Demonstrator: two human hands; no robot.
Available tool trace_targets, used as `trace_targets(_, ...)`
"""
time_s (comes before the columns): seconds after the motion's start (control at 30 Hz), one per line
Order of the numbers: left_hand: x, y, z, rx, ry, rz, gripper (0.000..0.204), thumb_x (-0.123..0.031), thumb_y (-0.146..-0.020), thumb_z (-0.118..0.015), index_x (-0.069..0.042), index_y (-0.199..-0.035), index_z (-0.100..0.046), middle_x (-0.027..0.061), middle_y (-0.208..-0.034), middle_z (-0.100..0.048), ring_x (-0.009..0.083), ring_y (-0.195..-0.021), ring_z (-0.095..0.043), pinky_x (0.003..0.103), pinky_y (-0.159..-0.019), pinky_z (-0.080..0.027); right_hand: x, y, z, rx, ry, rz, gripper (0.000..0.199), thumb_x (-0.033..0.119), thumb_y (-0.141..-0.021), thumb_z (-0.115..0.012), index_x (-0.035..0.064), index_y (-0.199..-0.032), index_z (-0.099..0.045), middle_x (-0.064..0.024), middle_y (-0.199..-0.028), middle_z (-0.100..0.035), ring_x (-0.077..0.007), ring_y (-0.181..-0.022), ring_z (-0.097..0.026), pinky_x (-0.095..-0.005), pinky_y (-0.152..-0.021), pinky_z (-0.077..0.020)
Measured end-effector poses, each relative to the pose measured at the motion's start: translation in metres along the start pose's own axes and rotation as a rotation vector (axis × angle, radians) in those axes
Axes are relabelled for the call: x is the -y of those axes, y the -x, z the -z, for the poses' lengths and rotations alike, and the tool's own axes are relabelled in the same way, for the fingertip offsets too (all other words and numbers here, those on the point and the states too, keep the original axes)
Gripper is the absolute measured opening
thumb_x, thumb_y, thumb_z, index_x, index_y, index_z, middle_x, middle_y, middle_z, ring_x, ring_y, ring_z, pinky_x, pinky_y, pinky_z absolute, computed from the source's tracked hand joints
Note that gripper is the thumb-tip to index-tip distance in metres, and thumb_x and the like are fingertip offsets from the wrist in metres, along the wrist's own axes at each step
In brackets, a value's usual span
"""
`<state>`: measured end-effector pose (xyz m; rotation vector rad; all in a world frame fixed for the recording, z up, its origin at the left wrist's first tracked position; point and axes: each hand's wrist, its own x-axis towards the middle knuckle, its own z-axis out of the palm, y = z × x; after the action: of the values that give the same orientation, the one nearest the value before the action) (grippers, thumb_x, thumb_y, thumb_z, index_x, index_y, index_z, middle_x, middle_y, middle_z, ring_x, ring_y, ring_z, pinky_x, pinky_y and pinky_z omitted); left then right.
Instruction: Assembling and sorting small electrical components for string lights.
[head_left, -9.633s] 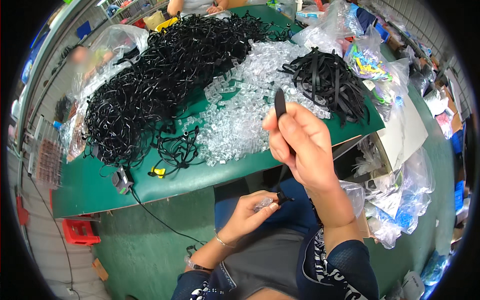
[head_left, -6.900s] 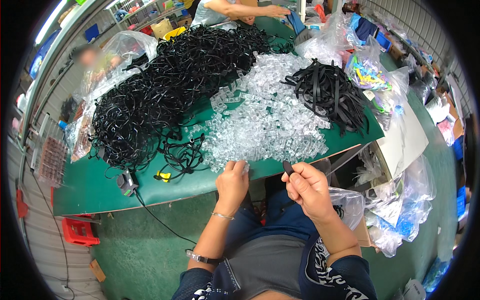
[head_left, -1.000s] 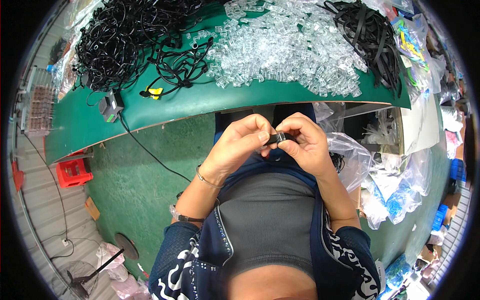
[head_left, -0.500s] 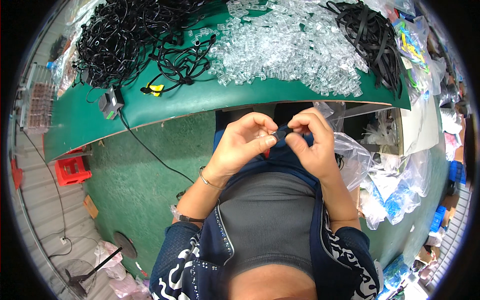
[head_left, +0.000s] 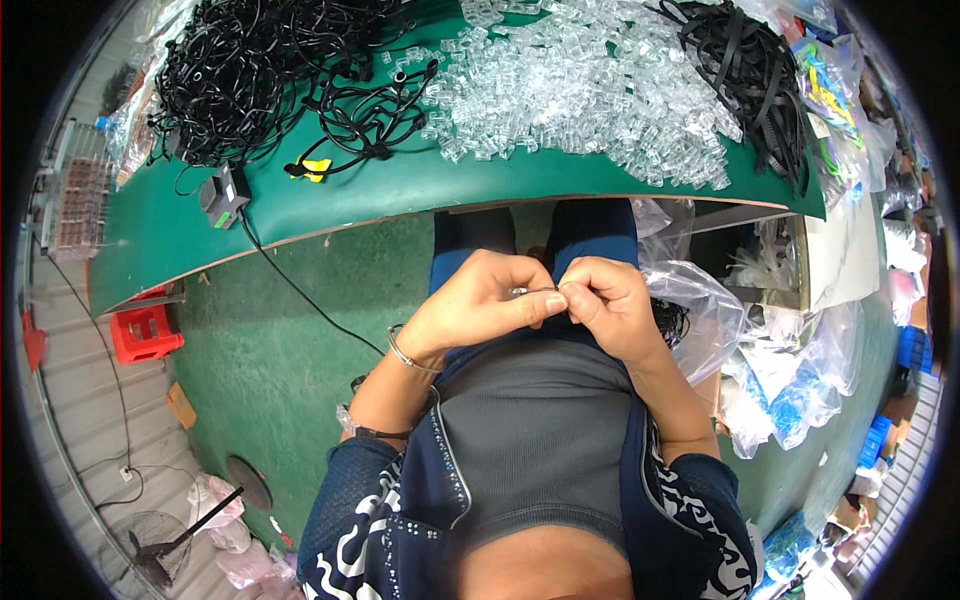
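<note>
My left hand (head_left: 500, 295) and my right hand (head_left: 612, 305) meet in front of my lap, below the table's near edge. Both are closed in a pinch, thumbs and fingertips touching. Only a small greyish glint shows between the left fingers; the rest of what they hold is hidden behind them. On the green table (head_left: 330, 212) ahead lie a wide heap of small clear plastic clips (head_left: 590, 90), a pile of flat black straps (head_left: 755, 90) to its right, and a tangle of black cords (head_left: 225, 85) to its left.
A smaller bunch of black cords (head_left: 370, 120) with a yellow tag (head_left: 316, 170) lies near the table edge. A black box (head_left: 224, 197) trails a cable down towards me. Clear plastic bags (head_left: 700, 310) hang at my right. A red stool (head_left: 145, 335) stands left.
Both hands have come down closer to my body and drawn together. The right fingers have curled in, and the small dark piece seen between the hands is now hidden.
</note>
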<state>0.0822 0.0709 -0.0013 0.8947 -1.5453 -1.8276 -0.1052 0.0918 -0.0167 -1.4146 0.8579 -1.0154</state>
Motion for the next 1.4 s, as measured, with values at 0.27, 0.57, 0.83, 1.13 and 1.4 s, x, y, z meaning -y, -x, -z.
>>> trace_targets(0.27,0.014,0.003,-0.012,0.033,0.638,0.030,0.019,-0.016,-0.082,-0.057,0.000,-0.071,-0.059,0.0070,-0.064,-0.059,0.0063,-0.049,-0.047,0.018,-0.046,-0.036,-0.001,0.003,-0.013,-0.005,-0.441,-0.011,0.019,0.010,-0.086,-0.052,0.0017,-0.069,-0.052,-0.0018,-0.065,-0.052,-0.0048,-0.055,-0.045,-0.0194,-0.049,-0.0358)
trace_targets(0.57,0.010,0.005,-0.013,-0.060,0.565,0.074,0.022,-0.021,-0.083,-0.059,0.000,-0.076,-0.061,0.0045,-0.064,-0.059,0.0042,-0.049,-0.046,0.017,-0.043,-0.033,0.002,-0.001,-0.007,-0.017,-0.565,-0.036,0.015,0.012,-0.083,-0.057,0.0012,-0.074,-0.053,-0.0027,-0.068,-0.050,-0.0067,-0.057,-0.044,-0.0199,-0.052,-0.0367)
trace_targets(0.83,0.001,0.005,-0.005,-0.030,0.228,0.070,0.020,-0.020,-0.087,-0.056,0.000,-0.089,-0.062,-0.0005,-0.068,-0.057,0.0026,-0.057,-0.044,0.017,-0.048,-0.034,0.017,-0.021,0.011,0.056,0.458,0.425,0.031,0.009,-0.059,-0.075,0.0051,-0.087,-0.063,-0.0052,-0.078,-0.053,-0.0212,-0.068,-0.050,-0.0288,-0.063,-0.0424)
trace_targets(1.13,0.007,0.010,-0.003,0.047,0.445,0.006,0.018,-0.015,-0.088,-0.055,0.001,-0.095,-0.060,0.0035,-0.073,-0.059,0.0046,-0.060,-0.047,0.018,-0.051,-0.038,-0.001,-0.016,0.005,0.026,0.058,0.333,0.028,0.008,-0.065,-0.075,0.0018,-0.089,-0.063,-0.0060,-0.081,-0.057,-0.0150,-0.073,-0.054,-0.0251,-0.064,-0.0427)
trace_targets(1.4,-0.002,0.014,0.001,-0.024,0.204,0.084,0.024,-0.023,-0.090,-0.051,0.000,-0.086,-0.058,0.0002,-0.070,-0.054,0.0042,-0.063,-0.045,0.018,-0.054,-0.036,0.007,-0.017,0.014,0.049,0.109,0.203,0.028,0.004,-0.065,-0.074,0.0015,-0.090,-0.062,-0.0031,-0.079,-0.055,-0.0081,-0.067,-0.051,-0.0181,-0.053,-0.0396)
